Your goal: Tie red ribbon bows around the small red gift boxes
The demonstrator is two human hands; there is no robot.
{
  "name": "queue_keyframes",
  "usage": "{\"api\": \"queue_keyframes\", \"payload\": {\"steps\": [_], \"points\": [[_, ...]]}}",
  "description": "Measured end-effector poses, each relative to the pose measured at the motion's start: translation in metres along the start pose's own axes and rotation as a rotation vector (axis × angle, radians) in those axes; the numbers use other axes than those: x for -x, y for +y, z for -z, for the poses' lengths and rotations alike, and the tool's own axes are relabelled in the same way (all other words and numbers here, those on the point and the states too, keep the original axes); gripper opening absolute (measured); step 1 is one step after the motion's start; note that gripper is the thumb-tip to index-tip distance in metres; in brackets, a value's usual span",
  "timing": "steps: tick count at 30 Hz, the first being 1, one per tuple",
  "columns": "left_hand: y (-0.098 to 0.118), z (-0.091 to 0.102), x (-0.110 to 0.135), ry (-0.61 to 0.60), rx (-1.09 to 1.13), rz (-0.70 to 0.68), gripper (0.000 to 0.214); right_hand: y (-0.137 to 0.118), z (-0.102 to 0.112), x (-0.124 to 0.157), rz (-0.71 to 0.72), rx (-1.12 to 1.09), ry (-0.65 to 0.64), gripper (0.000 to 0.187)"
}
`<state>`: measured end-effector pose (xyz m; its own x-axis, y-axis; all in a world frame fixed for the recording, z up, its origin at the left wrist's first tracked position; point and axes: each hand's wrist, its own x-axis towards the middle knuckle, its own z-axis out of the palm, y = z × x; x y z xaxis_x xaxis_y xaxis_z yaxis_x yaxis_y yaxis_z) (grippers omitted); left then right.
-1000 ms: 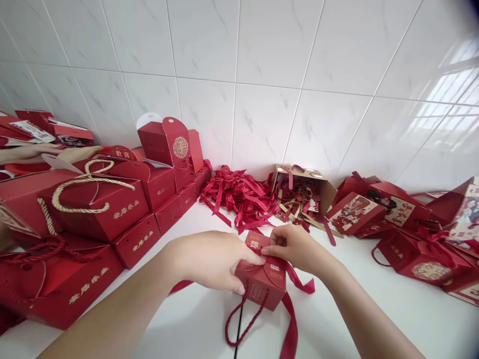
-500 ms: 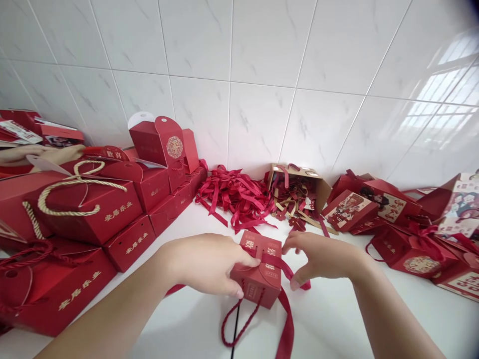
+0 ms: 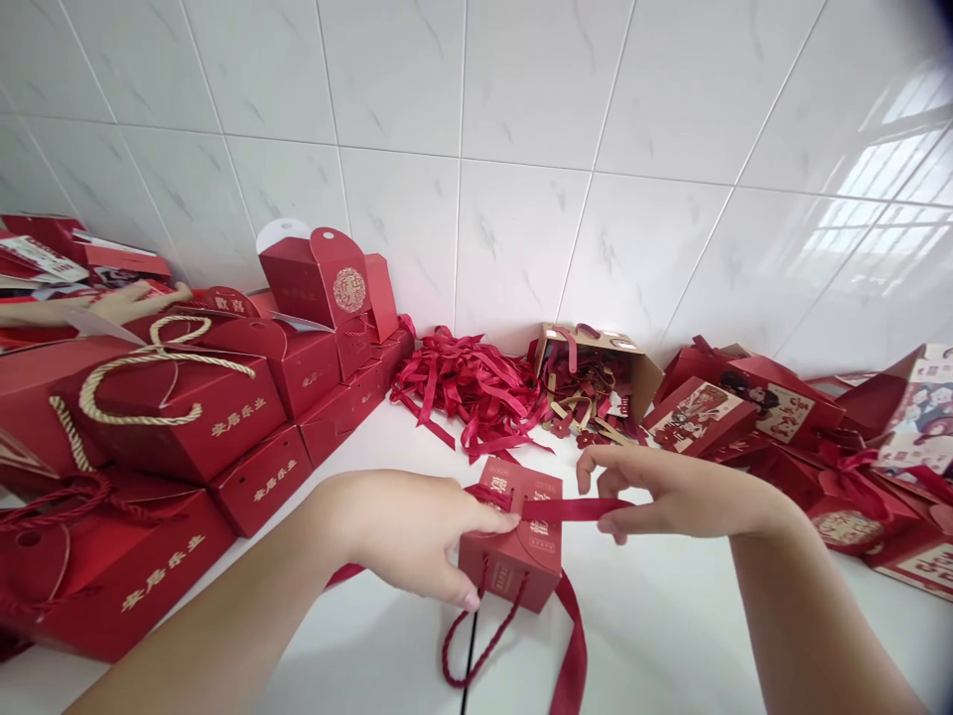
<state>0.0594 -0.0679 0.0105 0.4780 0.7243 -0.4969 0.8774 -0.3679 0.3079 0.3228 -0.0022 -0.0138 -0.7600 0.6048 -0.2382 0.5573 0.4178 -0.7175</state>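
Note:
A small red gift box (image 3: 536,581) with gold lettering stands on the white table in front of me. My left hand (image 3: 417,521) grips its left side, the index finger pressing on the lid near the slits. Across the lid runs a flat red ribbon (image 3: 570,509). Its right end is pinched between the thumb and fingers of my right hand (image 3: 662,492), which pulls it out straight to the right. Another length of ribbon hangs off the box's right side toward me. A twisted red cord handle (image 3: 491,670) loops from the box's front.
Stacked red boxes (image 3: 249,477) fill the left. A pile of red ribbons (image 3: 476,387) lies by the tiled wall, beside a tipped brown carton (image 3: 644,382) of tags. Decorated red boxes (image 3: 834,516) crowd the right. Another person's hand (image 3: 130,301) shows far left.
My right hand has moved right and taken hold of the ribbon, which was drooping over the box's edge and is now taut. The left hand stays on the box.

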Motion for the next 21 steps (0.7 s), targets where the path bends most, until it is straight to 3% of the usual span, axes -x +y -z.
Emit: {"api": "queue_keyframes", "payload": {"steps": [4,6,11,14,19,21], "points": [[-0.002,-0.001,-0.001,0.000,0.038,-0.008,0.067,-0.004,0.003,0.004,0.269,-0.244,-0.093,0.015],[-0.003,-0.001,-0.002,0.004,0.040,-0.009,0.069,-0.005,-0.001,0.001,0.385,-0.398,-0.058,0.020],[-0.003,0.001,-0.002,0.004,-0.006,0.008,0.070,-0.006,-0.015,-0.017,0.381,-0.742,0.143,0.029],[-0.003,0.001,-0.002,0.036,-0.038,0.001,0.065,-0.008,-0.019,-0.028,0.391,-0.739,0.264,0.026],[-0.004,0.000,-0.001,0.061,-0.040,-0.002,0.064,-0.007,-0.018,-0.034,0.338,-0.767,0.691,0.027],[-0.004,0.000,-0.001,0.058,-0.044,0.009,0.065,-0.007,-0.016,-0.031,0.354,-0.747,0.739,0.026]]}}
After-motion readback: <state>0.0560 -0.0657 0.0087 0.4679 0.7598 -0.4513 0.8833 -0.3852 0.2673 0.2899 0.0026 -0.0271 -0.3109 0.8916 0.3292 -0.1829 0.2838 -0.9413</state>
